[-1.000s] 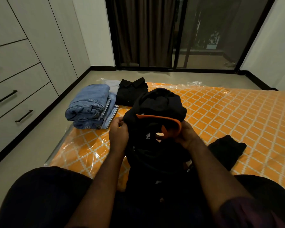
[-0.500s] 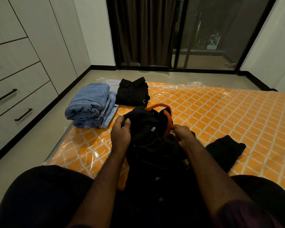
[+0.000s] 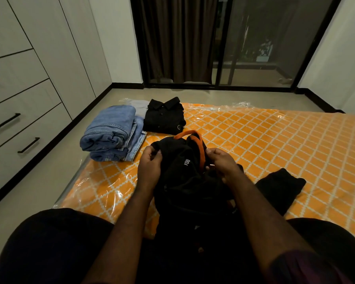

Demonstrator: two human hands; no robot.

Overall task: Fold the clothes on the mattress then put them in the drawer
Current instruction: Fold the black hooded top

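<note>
Orange mattress (image 3: 275, 140) bears folded jeans (image 3: 111, 132), folded black shirt (image 3: 164, 117), black hoodie (image 3: 184, 181), dark garment (image 3: 279, 187)

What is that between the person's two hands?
Head view: a black garment with orange trim, printed YOU, gripped by the left hand and the right hand.

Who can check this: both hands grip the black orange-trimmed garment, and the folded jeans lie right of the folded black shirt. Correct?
One slip: the head view shows the folded jeans lying left of the folded black shirt, not right. The left hand and right hand do grip the black orange-trimmed garment.
</note>
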